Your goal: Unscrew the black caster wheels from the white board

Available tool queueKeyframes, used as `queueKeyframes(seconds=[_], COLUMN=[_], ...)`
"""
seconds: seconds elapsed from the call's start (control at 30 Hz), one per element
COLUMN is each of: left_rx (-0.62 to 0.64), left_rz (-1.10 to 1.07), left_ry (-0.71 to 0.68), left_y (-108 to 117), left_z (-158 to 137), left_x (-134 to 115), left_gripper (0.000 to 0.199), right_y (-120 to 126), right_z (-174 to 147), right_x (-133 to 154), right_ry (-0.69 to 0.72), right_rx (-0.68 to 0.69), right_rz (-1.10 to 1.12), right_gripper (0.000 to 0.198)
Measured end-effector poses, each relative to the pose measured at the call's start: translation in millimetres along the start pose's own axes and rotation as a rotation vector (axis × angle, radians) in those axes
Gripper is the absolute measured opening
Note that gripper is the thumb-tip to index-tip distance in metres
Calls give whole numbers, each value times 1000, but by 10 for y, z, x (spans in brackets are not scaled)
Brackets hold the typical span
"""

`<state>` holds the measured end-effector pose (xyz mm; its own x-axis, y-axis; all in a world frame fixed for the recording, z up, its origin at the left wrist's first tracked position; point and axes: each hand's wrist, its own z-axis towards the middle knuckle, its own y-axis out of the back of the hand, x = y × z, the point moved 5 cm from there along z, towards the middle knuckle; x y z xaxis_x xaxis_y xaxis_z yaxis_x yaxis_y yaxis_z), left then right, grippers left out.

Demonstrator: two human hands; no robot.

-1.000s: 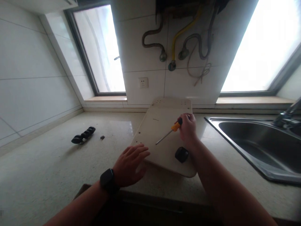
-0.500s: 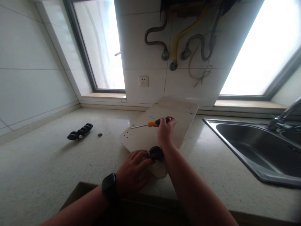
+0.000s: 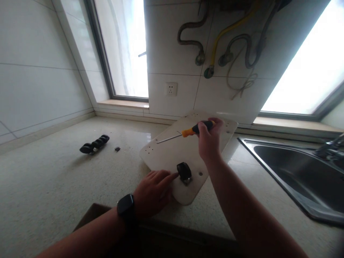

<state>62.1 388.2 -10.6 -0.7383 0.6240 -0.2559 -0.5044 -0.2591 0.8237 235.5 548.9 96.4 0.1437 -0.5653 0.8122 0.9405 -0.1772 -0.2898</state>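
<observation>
A pale board (image 3: 172, 154) with screw holes near its corners lies on the counter. One black caster (image 3: 184, 171) stands on its near corner, on a small metal plate. My left hand (image 3: 154, 190) rests at that corner, its index finger stretched out to the caster's side and its thumb side partly in shadow. Held over the board in my right hand (image 3: 209, 141) is a screwdriver (image 3: 189, 132) with an orange and black handle. Its shaft points left, toward the holes at the left corner; whether the tip touches the board I cannot tell.
Several black casters (image 3: 94, 144) stand in a row on the counter (image 3: 53, 182) at left, beside a small pile of screws (image 3: 117, 148). On the right is a steel sink (image 3: 285, 172) with a tap (image 3: 329, 147). The tiled wall carries a socket (image 3: 171, 89) and hoses.
My right hand has lifted away from the caster with the screwdriver, uncovering the caster and its plate. The caster now sits turned differently. My view has shifted slightly.
</observation>
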Motion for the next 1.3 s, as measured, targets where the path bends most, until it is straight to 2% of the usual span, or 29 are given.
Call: queueKeyframes(seconds=[0.1, 0.2, 0.33, 0.5, 0.6, 0.73, 1.0, 1.3], left_rx=[33, 71, 96, 142, 146, 152, 123, 102], left_rz=[-11, -36, -87, -122, -128, -112, -82, -163], left_ry=[16, 26, 46, 84, 89, 79, 78, 73], left_y=[-18, -43, -54, -62, -73, -104, -67, -28], left_z=[10, 23, 41, 46, 41, 32, 48, 41], left_x=[11, 28, 51, 68, 84, 112, 99, 93], left_gripper=[64, 69, 67, 65, 65, 63, 52, 46], right_y=[-65, -163, -261, -322, -363, -399, -418, -411], right_z=[56, -74, -342, -521, -550, -581, -756, -732], right_x=[489, 966, 1273, 1275, 1231, 1211, 1188, 1171], right_ry=[289, 514, 590, 673, 727, 796, 793, 806], right_rx=[232, 518, 840, 1063, 1131, 1145, 1277, 1222], right_rz=[-2, -18, -107, -157, -191, -232, -253, -298], right_gripper=[36, 31, 43, 51, 52, 50, 48, 52])
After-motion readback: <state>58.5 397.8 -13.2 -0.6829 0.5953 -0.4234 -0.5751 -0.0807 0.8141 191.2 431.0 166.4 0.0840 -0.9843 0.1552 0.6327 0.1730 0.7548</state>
